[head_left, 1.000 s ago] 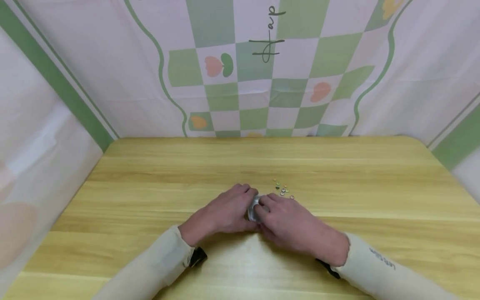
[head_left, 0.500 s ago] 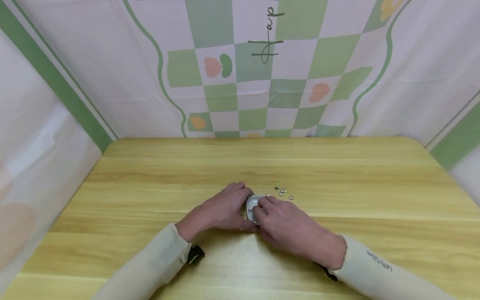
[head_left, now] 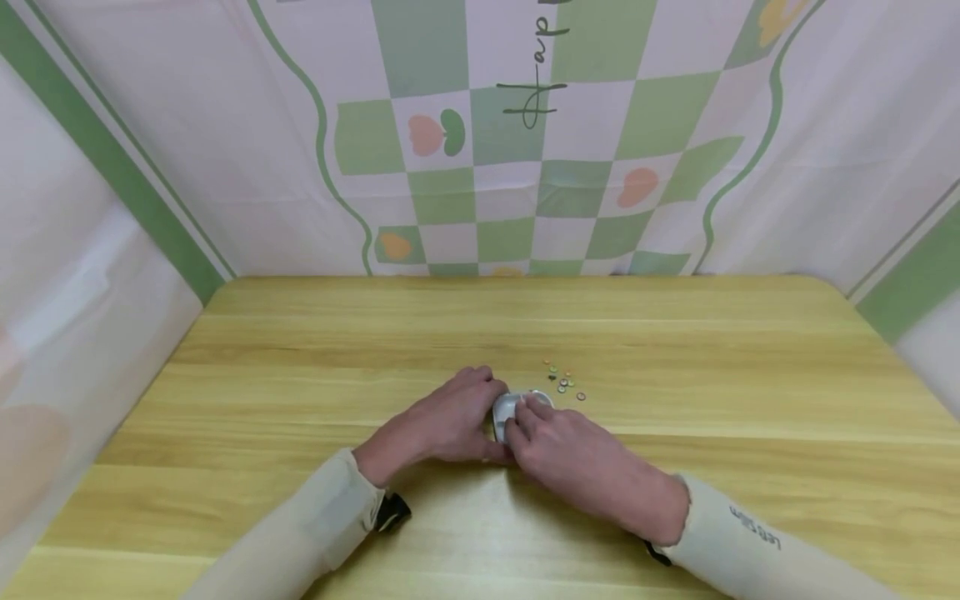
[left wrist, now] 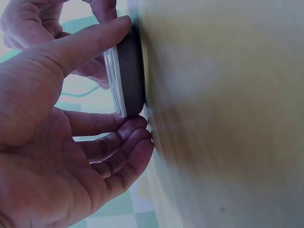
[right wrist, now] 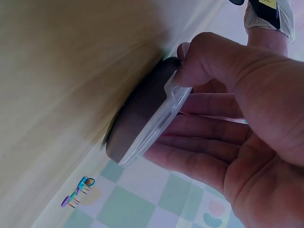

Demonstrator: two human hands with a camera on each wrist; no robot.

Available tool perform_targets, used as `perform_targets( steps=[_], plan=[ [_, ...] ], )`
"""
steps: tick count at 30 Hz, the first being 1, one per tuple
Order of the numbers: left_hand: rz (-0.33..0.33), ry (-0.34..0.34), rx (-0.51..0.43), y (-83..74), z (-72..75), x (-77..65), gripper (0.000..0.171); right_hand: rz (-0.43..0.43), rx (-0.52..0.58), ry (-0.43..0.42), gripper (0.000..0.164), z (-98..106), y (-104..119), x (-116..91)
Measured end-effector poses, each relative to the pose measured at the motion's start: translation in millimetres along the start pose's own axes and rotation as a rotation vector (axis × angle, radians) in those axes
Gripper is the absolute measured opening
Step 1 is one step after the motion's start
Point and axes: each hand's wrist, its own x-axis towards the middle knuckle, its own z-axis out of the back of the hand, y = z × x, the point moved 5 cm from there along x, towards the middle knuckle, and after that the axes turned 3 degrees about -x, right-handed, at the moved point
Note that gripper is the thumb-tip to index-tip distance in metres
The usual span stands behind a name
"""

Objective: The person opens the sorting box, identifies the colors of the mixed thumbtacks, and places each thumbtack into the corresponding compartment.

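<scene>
"What's the left hand (head_left: 450, 421) doing?"

"Its grip is holding a dark container (left wrist: 130, 76) by the side, the thumb pressing at one end and the fingers curling against the other."

"And the right hand (head_left: 573, 458)?"

"Its grip is pinching the edge of the clear lid (right wrist: 152, 135). The thumb is bending onto a small tab, and the other fingers are stretching along the lid."

"Where's the container sitting?"

"It's resting on the wooden surface (head_left: 337, 333), between the two hands, its dark base lying against the wood and its lid facing up. I'm not managing to tell whether the lid is fitting tightly all the way round."

"What's lying nearby?"

"Some small coloured pieces (head_left: 563, 382) are lying scattered just beyond the right hand, too small for me to be naming."

"And around that?"

"A green-checked cloth (head_left: 510, 183) is hanging behind the far edge. Pale sleeves (head_left: 330, 500) are covering both forearms, and a black band (head_left: 392, 512) is showing at the left cuff."
</scene>
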Motion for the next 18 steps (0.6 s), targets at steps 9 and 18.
perform_targets(
  steps=[9,18],
  plan=[
    [0.001,0.006,0.009,-1.4,-0.3,-1.7,0.054,0.013,-0.035,-0.024,0.014,0.5,1.7,-0.4],
    [-0.007,-0.014,0.024,-2.5,0.7,-1.1,0.053,0.015,-0.026,-0.04,0.01,1.0,0.9,-0.5]
  ],
)
